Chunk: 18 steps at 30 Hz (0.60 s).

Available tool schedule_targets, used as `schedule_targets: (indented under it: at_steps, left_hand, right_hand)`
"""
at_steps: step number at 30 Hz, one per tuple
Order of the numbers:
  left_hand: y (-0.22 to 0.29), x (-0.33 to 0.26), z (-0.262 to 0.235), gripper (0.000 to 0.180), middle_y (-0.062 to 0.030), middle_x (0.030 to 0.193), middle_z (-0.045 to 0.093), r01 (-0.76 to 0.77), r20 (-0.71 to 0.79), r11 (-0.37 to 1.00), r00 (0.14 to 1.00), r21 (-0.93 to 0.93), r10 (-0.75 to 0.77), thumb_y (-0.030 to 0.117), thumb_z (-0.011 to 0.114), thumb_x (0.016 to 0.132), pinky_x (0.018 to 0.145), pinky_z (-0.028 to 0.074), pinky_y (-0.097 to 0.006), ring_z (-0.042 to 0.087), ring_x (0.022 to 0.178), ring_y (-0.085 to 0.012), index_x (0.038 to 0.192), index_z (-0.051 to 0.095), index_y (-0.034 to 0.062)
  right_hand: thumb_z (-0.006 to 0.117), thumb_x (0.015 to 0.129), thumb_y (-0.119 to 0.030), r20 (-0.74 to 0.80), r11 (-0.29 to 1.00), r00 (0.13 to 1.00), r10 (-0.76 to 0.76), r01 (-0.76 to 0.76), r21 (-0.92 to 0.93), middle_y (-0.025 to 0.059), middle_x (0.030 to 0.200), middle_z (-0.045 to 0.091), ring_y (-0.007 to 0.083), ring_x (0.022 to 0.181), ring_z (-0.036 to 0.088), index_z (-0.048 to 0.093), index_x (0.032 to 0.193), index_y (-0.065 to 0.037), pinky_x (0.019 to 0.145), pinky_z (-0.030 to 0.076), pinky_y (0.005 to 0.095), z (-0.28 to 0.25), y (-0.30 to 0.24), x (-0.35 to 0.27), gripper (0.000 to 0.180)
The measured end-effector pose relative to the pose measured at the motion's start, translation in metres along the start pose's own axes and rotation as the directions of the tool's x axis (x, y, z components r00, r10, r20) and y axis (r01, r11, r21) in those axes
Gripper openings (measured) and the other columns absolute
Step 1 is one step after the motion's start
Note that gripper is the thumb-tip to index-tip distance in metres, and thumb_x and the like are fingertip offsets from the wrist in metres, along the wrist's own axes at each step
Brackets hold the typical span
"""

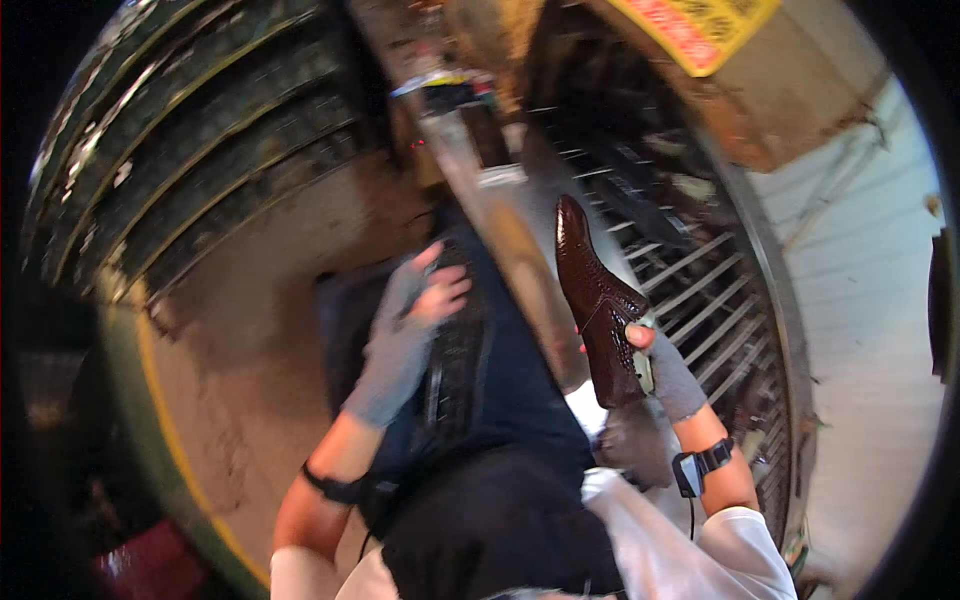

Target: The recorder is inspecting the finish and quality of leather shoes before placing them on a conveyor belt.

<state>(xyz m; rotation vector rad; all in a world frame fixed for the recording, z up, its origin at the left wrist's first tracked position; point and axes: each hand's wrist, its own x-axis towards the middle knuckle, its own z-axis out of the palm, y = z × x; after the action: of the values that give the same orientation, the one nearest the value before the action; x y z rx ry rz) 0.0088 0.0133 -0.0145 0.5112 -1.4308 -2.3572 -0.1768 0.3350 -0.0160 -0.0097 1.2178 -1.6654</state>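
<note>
My right hand, in a grey fingerless glove, grips a dark brown, glossy textured leather shoe near its heel end. The thumb presses at the shoe's opening, where a pale green insert, probably a shoe last, shows. Its toe points up and away from me. My left hand, gloved the same way, is raised over my dark-trousered leg. Its fingers are loosely bent and apart, somewhat blurred, with nothing seen in them. A clear gap separates it from the shoe.
A metal slatted rack with dark items on it stands at the right, beside a pale surface. Beyond my knees is a blurred metal workstation. Several curved dark tiers fill the far left. A cardboard box sits far right.
</note>
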Motion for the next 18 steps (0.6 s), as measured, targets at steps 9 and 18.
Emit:
schedule_targets:
  at_steps: [9, 18]
  left_hand:
    - [0.042, -0.006, -0.001, 0.082, -0.0215, 0.14, 0.065, -0.172, 0.082, 0.926, 0.974, -0.336, 0.211, 0.053, 0.069, 0.104, 0.114, 0.055, -0.05, 0.063, 0.135, -0.0367, 0.161, 0.038, 0.0021]
    - [-0.05, 0.091, -0.049, 0.068, -0.0144, 0.133, 0.072, -0.288, 0.138, 0.32, 0.898, 0.903, 0.419, 0.05, 0.069, 0.104, 0.107, 0.055, -0.037, 0.068, 0.123, -0.0241, 0.151, 0.057, 0.0026]
  right_hand:
    - [0.067, 0.095, -0.075, 0.37, 0.997, 0.928, -0.05, 0.071, -0.043, 0.0216, 0.159, 0.052, 0.0267, 0.147, 0.053, 0.032, 0.166, 0.005, 0.124, 0.042, 0.0417, 0.167, 0.028, 0.028, 0.112]
    - [0.068, 0.105, -0.053, 0.085, 0.998, 0.995, 0.059, -0.058, -0.007, 0.0132, 0.119, 0.077, 0.0208, 0.102, 0.076, 0.066, 0.135, 0.004, 0.094, 0.063, 0.0338, 0.153, 0.011, 0.012, 0.064]
